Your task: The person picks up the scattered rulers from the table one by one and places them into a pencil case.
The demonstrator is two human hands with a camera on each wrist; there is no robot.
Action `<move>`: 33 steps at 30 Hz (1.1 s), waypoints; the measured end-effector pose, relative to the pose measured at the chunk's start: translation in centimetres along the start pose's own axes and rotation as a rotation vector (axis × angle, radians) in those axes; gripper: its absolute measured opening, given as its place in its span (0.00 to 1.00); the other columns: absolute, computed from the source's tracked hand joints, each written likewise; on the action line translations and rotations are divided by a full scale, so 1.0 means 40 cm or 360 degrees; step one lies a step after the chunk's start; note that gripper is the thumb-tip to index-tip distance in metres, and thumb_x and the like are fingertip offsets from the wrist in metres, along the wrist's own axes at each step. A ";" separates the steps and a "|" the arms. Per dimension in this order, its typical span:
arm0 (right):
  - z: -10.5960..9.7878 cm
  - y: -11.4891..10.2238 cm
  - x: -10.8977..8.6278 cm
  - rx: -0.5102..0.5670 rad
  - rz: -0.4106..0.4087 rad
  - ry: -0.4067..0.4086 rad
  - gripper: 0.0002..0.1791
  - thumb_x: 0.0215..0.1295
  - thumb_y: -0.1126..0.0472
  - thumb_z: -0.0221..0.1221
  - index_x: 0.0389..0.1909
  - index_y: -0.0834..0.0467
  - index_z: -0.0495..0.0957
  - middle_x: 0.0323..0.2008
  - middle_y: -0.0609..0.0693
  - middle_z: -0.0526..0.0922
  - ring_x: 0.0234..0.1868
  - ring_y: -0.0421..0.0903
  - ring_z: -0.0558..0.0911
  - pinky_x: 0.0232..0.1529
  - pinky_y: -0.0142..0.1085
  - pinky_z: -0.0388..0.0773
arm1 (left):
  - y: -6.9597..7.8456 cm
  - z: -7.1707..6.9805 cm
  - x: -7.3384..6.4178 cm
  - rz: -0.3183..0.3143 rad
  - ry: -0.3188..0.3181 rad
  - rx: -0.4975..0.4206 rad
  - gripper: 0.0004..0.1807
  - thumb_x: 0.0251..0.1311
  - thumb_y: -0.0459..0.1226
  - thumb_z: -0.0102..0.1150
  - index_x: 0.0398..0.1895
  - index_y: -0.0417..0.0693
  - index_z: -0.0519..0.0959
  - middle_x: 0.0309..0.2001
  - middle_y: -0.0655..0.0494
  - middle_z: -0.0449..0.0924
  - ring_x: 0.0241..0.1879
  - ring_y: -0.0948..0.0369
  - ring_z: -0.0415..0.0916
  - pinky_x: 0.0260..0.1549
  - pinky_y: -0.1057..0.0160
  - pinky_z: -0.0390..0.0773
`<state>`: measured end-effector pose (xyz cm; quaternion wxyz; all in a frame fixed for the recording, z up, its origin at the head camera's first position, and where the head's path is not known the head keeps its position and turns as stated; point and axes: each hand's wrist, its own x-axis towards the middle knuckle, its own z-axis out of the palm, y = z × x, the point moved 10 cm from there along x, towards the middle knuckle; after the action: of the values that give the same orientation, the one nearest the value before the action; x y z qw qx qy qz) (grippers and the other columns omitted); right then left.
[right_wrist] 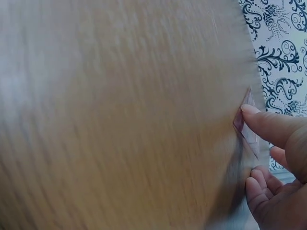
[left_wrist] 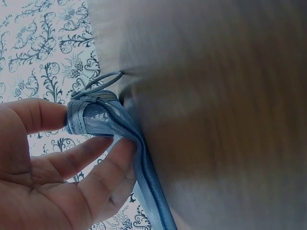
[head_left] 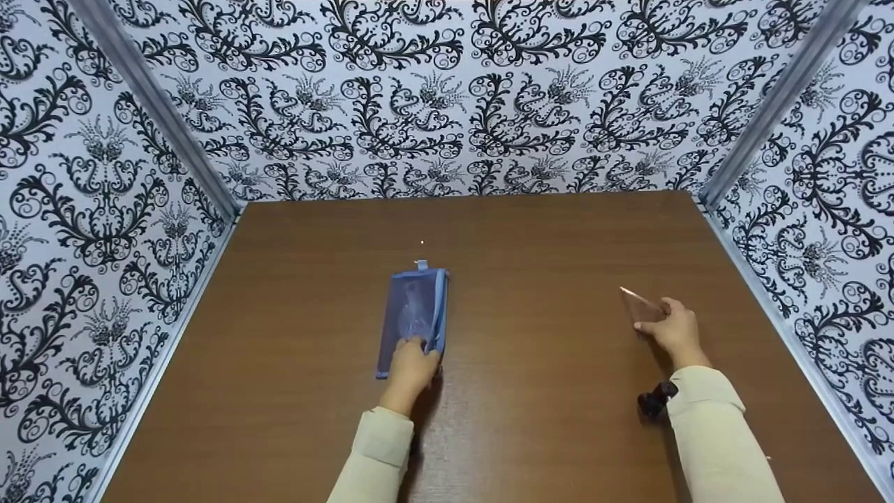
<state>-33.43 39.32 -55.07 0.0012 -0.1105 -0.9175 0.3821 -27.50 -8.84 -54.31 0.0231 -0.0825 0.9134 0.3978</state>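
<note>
Near the middle of the table lies a blue zip pouch (head_left: 412, 307) with a see-through mesh-like face and a small tab at its far end. My left hand (head_left: 413, 367) grips its near end; in the left wrist view, thumb and fingers pinch the folded blue edge of the pouch (left_wrist: 96, 117), where a thin cord loop sticks out. To the right, my right hand (head_left: 674, 328) pinches a thin, flat, pinkish-brown piece (head_left: 639, 307) with a bright edge, tilted up from the table. In the right wrist view this piece (right_wrist: 249, 132) looks pointed and partly see-through; its kind is unclear.
The brown wood-grain table (head_left: 531, 279) is bounded at the back and both sides by walls with black scroll patterns (head_left: 433, 105). A small black object (head_left: 656, 402) is at the right sleeve's cuff. A tiny white speck (head_left: 422, 242) shows beyond the pouch.
</note>
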 end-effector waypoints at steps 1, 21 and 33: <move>-0.002 -0.001 0.000 -0.0018 0.0001 0.0005 0.43 0.56 0.64 0.66 0.65 0.80 0.54 0.61 0.80 0.62 0.62 0.74 0.64 0.62 0.59 0.62 | 0.001 0.000 0.000 0.0004 0.0002 0.0008 0.24 0.58 0.36 0.56 0.55 0.28 0.74 0.50 0.32 0.73 0.48 0.41 0.75 0.50 0.48 0.75; 0.012 0.011 0.005 -0.0030 0.0119 -0.0118 0.44 0.59 0.62 0.64 0.66 0.81 0.52 0.63 0.80 0.58 0.63 0.75 0.60 0.63 0.61 0.59 | 0.003 0.001 0.001 0.0038 0.0038 0.0060 0.23 0.55 0.36 0.56 0.51 0.28 0.76 0.47 0.33 0.75 0.49 0.39 0.75 0.50 0.45 0.74; 0.020 0.008 0.007 0.0047 0.0154 -0.0194 0.42 0.61 0.64 0.62 0.67 0.80 0.51 0.63 0.80 0.57 0.63 0.75 0.61 0.63 0.61 0.61 | -0.001 0.003 0.002 -0.0002 0.0007 0.0030 0.24 0.57 0.36 0.56 0.54 0.29 0.75 0.49 0.33 0.73 0.50 0.39 0.75 0.51 0.47 0.75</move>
<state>-33.73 39.03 -55.87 -0.0715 -0.1310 -0.9037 0.4012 -27.56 -8.79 -54.44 0.0221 -0.0837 0.9172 0.3889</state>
